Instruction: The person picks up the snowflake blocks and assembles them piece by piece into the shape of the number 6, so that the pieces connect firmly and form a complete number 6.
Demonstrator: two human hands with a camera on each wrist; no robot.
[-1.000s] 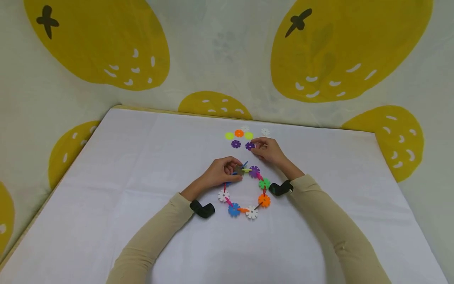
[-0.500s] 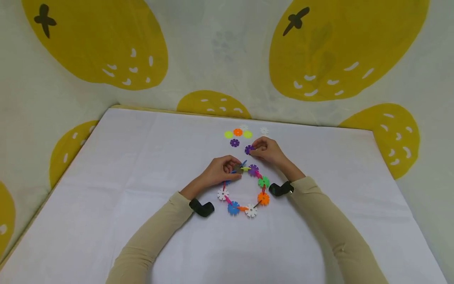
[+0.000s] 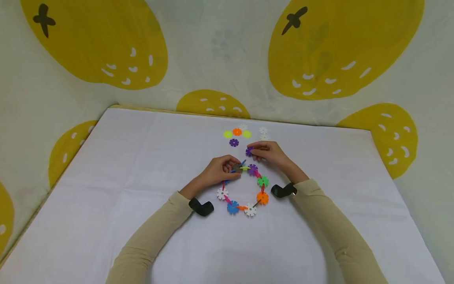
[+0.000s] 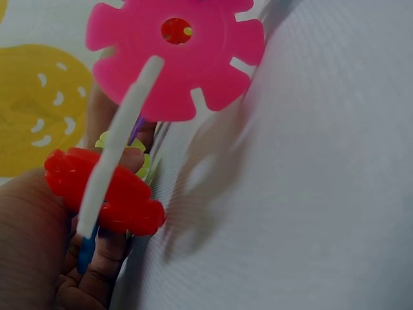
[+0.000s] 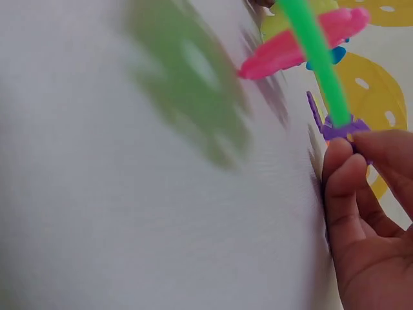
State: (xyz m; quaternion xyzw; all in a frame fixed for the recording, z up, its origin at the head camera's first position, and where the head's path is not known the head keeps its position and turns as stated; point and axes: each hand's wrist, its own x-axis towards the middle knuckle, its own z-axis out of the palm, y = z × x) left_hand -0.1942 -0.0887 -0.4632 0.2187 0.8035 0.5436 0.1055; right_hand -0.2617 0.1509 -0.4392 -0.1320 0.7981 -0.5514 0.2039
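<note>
Notched plastic snowflake discs, linked edge to edge, form a ring (image 3: pixel 262 198) of mixed colours on the white table. At its far left side, my left hand (image 3: pixel 220 170) pinches a grey-brown disc (image 3: pixel 237 169) of that ring, a blue disc (image 3: pixel 242 162) standing beside it. A loose purple disc (image 3: pixel 249 152) is pinched between thumb and fingers of my right hand (image 3: pixel 270 154), just beyond the ring. The left wrist view has a pink disc (image 4: pixel 213 77) and a red disc (image 4: pixel 126 200) close up. In the right wrist view a green disc (image 5: pixel 316 58) crosses in front.
Loose discs lie beyond the hands: another purple disc (image 3: pixel 233 142), an orange disc (image 3: pixel 237 132), two yellow ones and several white ones (image 3: pixel 263 130). The table's back edge meets a cloth (image 3: pixel 220 59) printed with yellow fruit.
My right hand has taken the purple disc from the loose group and drawn it a little nearer the ring. The left hand keeps its hold on the ring.
</note>
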